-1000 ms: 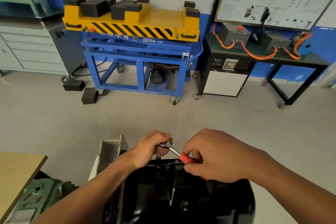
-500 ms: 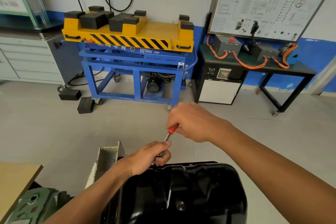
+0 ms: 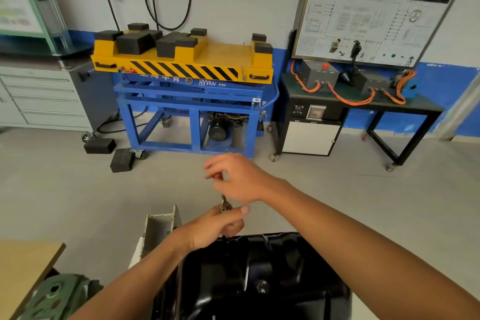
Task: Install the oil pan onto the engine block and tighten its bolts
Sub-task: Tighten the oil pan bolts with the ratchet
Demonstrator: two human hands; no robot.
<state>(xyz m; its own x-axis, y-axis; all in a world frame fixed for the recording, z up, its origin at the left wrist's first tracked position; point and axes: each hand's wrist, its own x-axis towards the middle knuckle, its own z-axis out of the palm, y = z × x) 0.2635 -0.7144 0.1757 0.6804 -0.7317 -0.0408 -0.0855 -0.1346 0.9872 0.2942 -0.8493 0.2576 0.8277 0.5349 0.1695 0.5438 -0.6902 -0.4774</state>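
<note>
A glossy black oil pan lies bottom up at the lower middle, its drain bolt facing me. At the pan's far edge my left hand grips the head of a ratchet wrench. My right hand holds the wrench's red handle, whose tip shows past my fingers, swung out beyond the pan's far edge. The bolt under the ratchet head is hidden by my left hand. The engine block is mostly hidden under the pan.
A white metal bracket stands left of the pan. A green casting and a wooden table corner sit at the lower left. Across the floor are a blue-and-yellow lift cart, a black bench and grey drawers.
My right hand swung the red handle from near me, over the pan, out away and leftward. My left hand stayed on the ratchet head. The camera tilted up.
</note>
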